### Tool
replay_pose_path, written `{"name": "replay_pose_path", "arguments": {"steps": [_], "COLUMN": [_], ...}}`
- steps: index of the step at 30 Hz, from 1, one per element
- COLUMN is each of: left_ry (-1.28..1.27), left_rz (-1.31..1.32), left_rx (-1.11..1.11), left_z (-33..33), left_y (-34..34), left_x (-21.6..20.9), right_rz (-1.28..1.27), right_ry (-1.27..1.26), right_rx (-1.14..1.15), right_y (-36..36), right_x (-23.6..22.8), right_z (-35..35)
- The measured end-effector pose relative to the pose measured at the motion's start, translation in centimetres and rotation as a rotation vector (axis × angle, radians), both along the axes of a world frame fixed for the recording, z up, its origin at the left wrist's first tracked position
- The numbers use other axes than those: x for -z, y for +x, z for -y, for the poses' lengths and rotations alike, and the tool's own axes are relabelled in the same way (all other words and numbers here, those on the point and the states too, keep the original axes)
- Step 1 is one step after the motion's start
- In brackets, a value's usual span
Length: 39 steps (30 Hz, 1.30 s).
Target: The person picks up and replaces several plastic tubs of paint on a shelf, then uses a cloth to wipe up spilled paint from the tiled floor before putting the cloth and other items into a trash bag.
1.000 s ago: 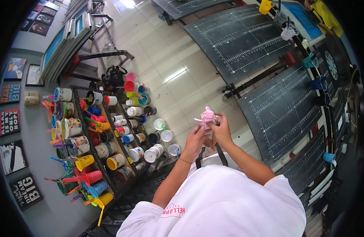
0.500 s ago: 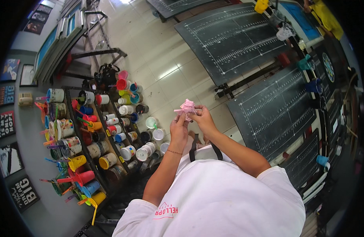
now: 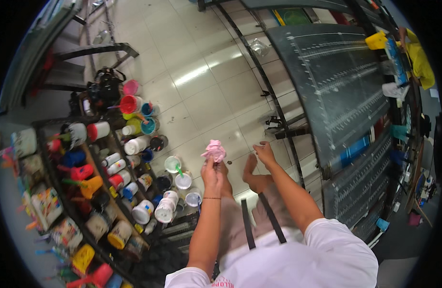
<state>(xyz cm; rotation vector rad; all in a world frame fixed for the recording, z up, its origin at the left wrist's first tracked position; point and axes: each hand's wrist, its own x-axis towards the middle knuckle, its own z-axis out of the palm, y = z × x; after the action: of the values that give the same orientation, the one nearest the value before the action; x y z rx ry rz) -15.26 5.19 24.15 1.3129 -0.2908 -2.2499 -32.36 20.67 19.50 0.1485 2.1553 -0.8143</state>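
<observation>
Red lettering (image 3: 223,284) marks the white T-shirt (image 3: 302,261); left hand (image 3: 211,174) pinches a crumpled pink wad (image 3: 215,150), right hand's (image 3: 265,154) fingers apart.

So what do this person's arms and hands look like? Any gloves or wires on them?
No gloves: the left hand and right hand are bare. The arms come out of short white sleeves. A thin, dark bracelet circles the left wrist; none shows on the right. No cables or markings can be made out.
</observation>
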Motion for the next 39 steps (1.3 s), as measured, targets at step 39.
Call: {"name": "replay_pose_path", "arguments": {"steps": [39], "left_ry": [-0.027], "left_rz": [0.043], "left_rx": [0.457], "left_z": [4.0], "left_y": [-14.0], "left_x": [38.7], "right_rz": [0.058], "right_ry": [-0.435], "right_rx": [-0.302], "right_y": [-7.7], "right_x": [31.4], "right_z": [11.4]}}
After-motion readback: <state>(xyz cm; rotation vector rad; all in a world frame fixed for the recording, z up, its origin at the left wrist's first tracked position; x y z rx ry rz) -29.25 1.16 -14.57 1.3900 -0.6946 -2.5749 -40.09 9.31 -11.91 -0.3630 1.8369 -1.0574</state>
